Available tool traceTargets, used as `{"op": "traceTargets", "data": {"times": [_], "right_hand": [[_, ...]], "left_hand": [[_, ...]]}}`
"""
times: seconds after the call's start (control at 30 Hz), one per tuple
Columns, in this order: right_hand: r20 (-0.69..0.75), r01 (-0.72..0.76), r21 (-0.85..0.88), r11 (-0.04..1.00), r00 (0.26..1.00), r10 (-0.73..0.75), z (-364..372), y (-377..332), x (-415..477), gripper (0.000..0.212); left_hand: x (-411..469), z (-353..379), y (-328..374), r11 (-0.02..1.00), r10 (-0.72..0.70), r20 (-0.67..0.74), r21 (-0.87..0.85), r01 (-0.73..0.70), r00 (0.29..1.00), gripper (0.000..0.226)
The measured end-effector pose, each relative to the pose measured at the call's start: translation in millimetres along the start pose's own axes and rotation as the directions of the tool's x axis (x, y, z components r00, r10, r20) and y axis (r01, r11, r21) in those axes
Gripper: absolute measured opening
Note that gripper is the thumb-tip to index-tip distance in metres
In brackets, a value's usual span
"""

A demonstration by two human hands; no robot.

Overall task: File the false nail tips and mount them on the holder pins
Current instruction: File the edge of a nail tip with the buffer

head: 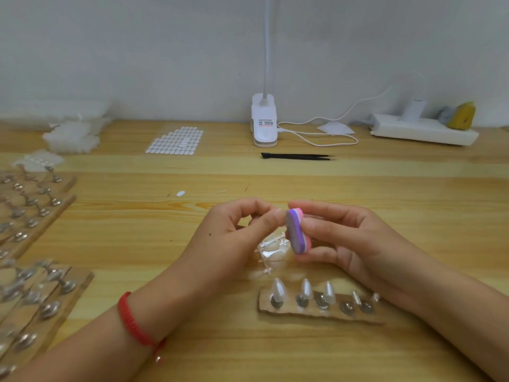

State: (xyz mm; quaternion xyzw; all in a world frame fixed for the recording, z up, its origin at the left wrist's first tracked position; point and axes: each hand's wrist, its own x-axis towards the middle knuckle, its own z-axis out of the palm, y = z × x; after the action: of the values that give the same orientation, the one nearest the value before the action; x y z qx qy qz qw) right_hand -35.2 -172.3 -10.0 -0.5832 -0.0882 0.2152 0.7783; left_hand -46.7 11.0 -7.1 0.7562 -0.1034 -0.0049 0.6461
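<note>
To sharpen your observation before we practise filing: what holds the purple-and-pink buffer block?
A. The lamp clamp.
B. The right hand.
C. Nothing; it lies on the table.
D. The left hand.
B: the right hand holds the buffer block between thumb and fingers, while the left hand only brings its pinched fingertips to the block's purple face.

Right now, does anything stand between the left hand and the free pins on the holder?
Nothing tall does. A clear plastic frame lies flat between the left hand and the holder, but the free pins at its right end are uncovered.
</note>
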Motion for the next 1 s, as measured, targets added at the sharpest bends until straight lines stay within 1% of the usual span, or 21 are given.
{"op": "traceTargets", "data": {"times": [0.13,0.27,0.3,0.37,0.43,0.5,0.57,0.63,0.7,0.73,0.8,0.87,0.93,1.0], "right_hand": [[-0.048,0.025,0.047,0.999,0.999,-0.023,-1.1,0.9,1.8,0.033],[0.013,0.004,-0.003,1.0,1.0,-0.004,-1.4,1.0,1.0,0.034],[0.007,0.005,0.005,1.0,1.0,-0.005,-2.0,1.2,1.1,0.034],[-0.031,0.02,0.046,0.999,0.999,-0.019,-3.7,1.8,2.0,0.032],[-0.026,0.02,0.044,0.999,0.999,-0.019,-4.3,1.7,2.8,0.032],[0.02,-0.003,0.0,1.0,1.0,0.003,-4.6,0.7,2.7,0.032],[0.037,-0.017,-0.009,1.0,0.999,0.018,-4.9,0.0,2.6,0.033],[0.009,-0.005,0.015,1.0,1.0,0.005,-5.5,0.3,3.3,0.035],[-0.002,0.007,0.015,1.0,1.0,-0.007,-5.2,1.2,4.1,0.036],[0.009,0.008,0.002,1.0,1.0,-0.008,-5.2,1.7,4.2,0.035],[0.037,0.001,-0.02,1.0,0.999,0.0,-5.2,2.1,4.0,0.035],[0.03,-0.006,-0.008,1.0,1.0,0.006,-5.6,1.6,3.6,0.035],[0.0,0.0,0.026,1.0,1.0,0.0,-6.0,1.5,4.1,0.035],[0.004,0.004,0.036,0.999,1.0,-0.004,-5.7,1.9,4.5,0.033]], "left_hand": [[-0.8,2.0,1.6,1.0,0.008,0.061,0.008,-0.009,0.998,0.028],[0.9,-0.6,-1.0,1.0,0.017,-0.039,0.003,-0.017,0.999,0.031],[1.3,-0.4,-1.1,1.0,0.014,-0.041,-0.003,-0.014,0.999,0.03],[1.4,1.8,-0.8,1.0,0.007,0.0,-0.012,-0.007,1.0,0.027],[1.0,2.6,-1.2,1.0,0.01,0.016,0.001,-0.01,1.0,0.029],[1.1,1.1,-2.3,1.0,0.019,-0.019,-0.001,-0.019,1.0,0.033],[1.4,-0.2,-1.7,1.0,0.02,-0.062,-0.015,-0.021,0.998,0.03],[1.0,1.2,-0.8,1.0,0.022,-0.04,-0.021,-0.023,0.999,0.022],[0.1,3.6,-1.0,1.0,0.021,0.0,-0.009,-0.021,1.0,0.02],[0.1,3.6,-2.0,1.0,0.022,-0.009,-0.003,-0.022,1.0,0.021],[1.0,1.5,-3.4,0.999,0.031,-0.069,-0.005,-0.031,0.997,0.022],[1.7,-0.2,-2.5,0.999,0.03,-0.099,-0.019,-0.032,0.995,0.02],[0.8,1.0,-1.2,0.999,0.033,-0.049,-0.028,-0.034,0.998,0.02],[-1.5,4.1,-1.3,0.999,0.046,0.007,-0.003,-0.046,0.999,0.026]]}}
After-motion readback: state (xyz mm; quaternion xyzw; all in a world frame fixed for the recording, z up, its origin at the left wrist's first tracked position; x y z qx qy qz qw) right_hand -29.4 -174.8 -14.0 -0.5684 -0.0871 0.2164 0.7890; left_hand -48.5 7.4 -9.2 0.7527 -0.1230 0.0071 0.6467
